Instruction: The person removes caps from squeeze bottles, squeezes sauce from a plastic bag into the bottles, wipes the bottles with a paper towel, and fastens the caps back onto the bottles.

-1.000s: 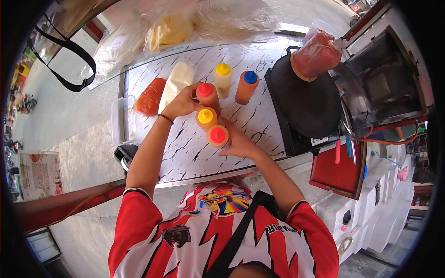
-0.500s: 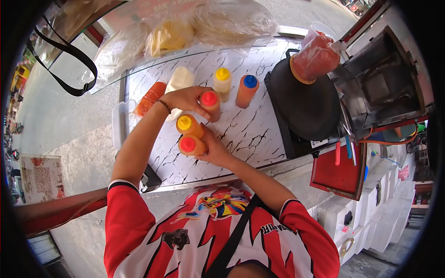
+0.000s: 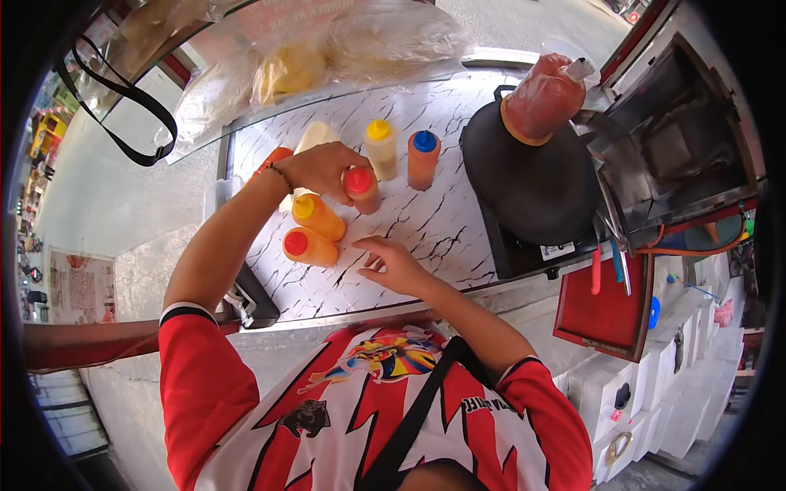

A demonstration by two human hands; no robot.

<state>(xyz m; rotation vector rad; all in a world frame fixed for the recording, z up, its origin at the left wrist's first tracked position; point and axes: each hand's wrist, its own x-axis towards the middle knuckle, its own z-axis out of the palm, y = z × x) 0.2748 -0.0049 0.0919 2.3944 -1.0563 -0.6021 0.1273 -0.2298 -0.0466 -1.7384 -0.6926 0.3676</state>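
My left hand (image 3: 318,170) is closed around a squeeze bottle (image 3: 363,199) with a red cap, standing on the marble-patterned counter (image 3: 442,237). My right hand (image 3: 395,267) hovers just right of two orange squeeze bottles, fingers apart and holding nothing. Of that pair, one bottle (image 3: 325,222) has a yellow cap and the other (image 3: 318,251) a red cap; they stand side by side. Beyond my left hand are a pale bottle (image 3: 382,155) with a yellow cap and an orange-pink bottle (image 3: 422,169) with a blue cap. A cream-coloured container (image 3: 316,136) is partly hidden behind my left hand.
To the right, a round black pan (image 3: 532,192) sits on a black stove (image 3: 509,252). A plastic bag of red stuff (image 3: 542,102) rests on it. Clear plastic bags (image 3: 393,41) lie along the back edge. A black strap (image 3: 123,98) hangs at the left.
My right hand has let go of the two orange bottles and drawn away to the right. My left hand keeps its hold on the red-capped bottle. The view has shifted slightly.
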